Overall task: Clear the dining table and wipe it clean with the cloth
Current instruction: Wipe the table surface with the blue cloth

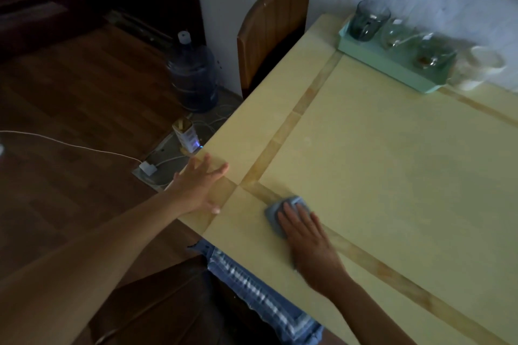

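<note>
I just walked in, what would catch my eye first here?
A right hand presses a grey cloth flat on the pale yellow table near its corner, while the left hand rests open on the table's edge beside it. At the far edge by the wall, a mint-green tray holds several glasses.

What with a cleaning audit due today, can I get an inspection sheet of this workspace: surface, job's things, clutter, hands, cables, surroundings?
Surface: pale yellow table with darker inlaid strips.
Job's things: grey cloth flat on the table near its left corner.
Clutter: green tray at the far edge, holding glasses.
Hands: left hand flat on the table corner; right hand pressing flat on the cloth.
Cables: white cable crossing the floor to a power strip.
Surroundings: wooden chair at the table's end; water bottle on the floor.
</note>
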